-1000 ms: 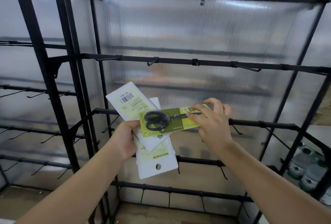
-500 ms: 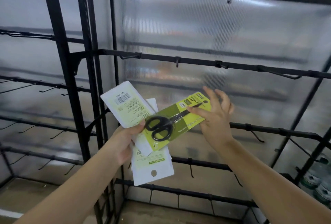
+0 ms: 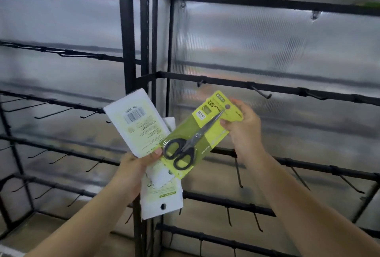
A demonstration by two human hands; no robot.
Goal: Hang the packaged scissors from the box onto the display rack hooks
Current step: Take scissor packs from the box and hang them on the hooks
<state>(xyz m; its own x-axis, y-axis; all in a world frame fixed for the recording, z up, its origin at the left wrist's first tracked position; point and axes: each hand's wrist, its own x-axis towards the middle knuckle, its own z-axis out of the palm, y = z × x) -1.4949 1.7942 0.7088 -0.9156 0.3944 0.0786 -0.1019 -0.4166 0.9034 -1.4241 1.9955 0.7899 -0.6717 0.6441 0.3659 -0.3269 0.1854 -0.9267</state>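
My right hand (image 3: 243,128) pinches the top end of a green scissors pack (image 3: 197,135) with black-handled scissors, held tilted, its hang hole at upper right. My left hand (image 3: 135,166) grips a fan of other scissors packs (image 3: 139,125) seen from their white backs, one pointing up-left, another hanging down with its hole (image 3: 163,206) at the bottom. The green pack's lower end overlaps these packs. The black display rack (image 3: 127,51) stands behind, with bare hooks (image 3: 260,92) on its bars just above my right hand. No box is in view.
Frosted ribbed panels back the rack. Rows of bare hooks (image 3: 59,112) run along the left section's bars, and more hooks (image 3: 349,184) stick out on the lower right bars. A black corner post stands right behind the packs. Wooden floor shows at the bottom.
The view has swung left, so the rack's corner post now stands centre. My right hand has tilted the green pack steeper, top end up-right, and drawn it further from the left hand's stack.
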